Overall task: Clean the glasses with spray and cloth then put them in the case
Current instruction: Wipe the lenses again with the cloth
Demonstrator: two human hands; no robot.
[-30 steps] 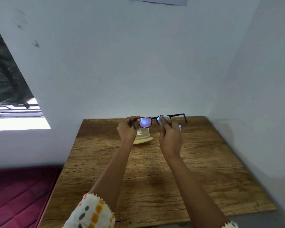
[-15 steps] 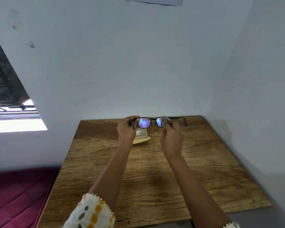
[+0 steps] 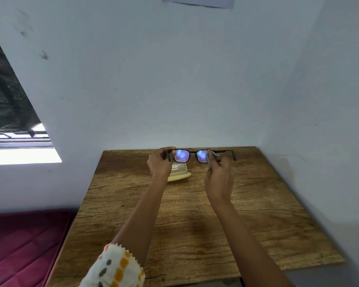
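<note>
Black-framed glasses (image 3: 192, 152) with bluish lenses are held up above the far part of the wooden table (image 3: 184, 214). My left hand (image 3: 160, 164) grips the frame's left end at the hinge. My right hand (image 3: 219, 179) pinches a small grey cloth (image 3: 210, 156) against the right lens. The right temple arm sticks out to the right, unfolded. Behind the left hand a pale yellow case (image 3: 179, 172) lies on the table, partly hidden. No spray bottle is visible.
White walls close in at the back and on the right of the table. A maroon mattress (image 3: 23, 245) lies low at the left. A bright window opening (image 3: 19, 150) is at the far left.
My right hand with the cloth has shifted slightly along the right lens. The glasses stay at about the same height, and the left hand keeps its grip.
</note>
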